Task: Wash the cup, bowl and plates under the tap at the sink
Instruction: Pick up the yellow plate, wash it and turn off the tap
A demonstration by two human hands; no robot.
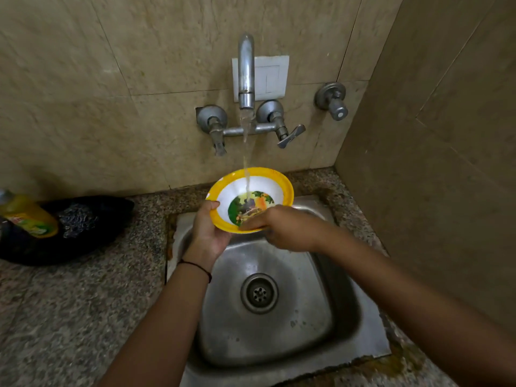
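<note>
A yellow-rimmed white bowl (pixel 268 185) with a green picture in its bottom is tilted toward me above the steel sink (pixel 279 331). Water runs from the tap (pixel 246 71) into the bowl's middle. My left hand (pixel 208 233) grips the bowl from below at its left rim, thumb over the edge. The fingers of my right hand (pixel 282 226) lie straight inside the bowl at its near side, touching the picture. No cup or plates are in view.
A yellow dish-soap bottle (pixel 28 216) lies on a black bag (pixel 83 227) on the granite counter (pixel 69 317) at the left. Two tap valves (pixel 287 134) and a separate valve (pixel 333 100) stick out of the tiled wall. A side wall stands close on the right.
</note>
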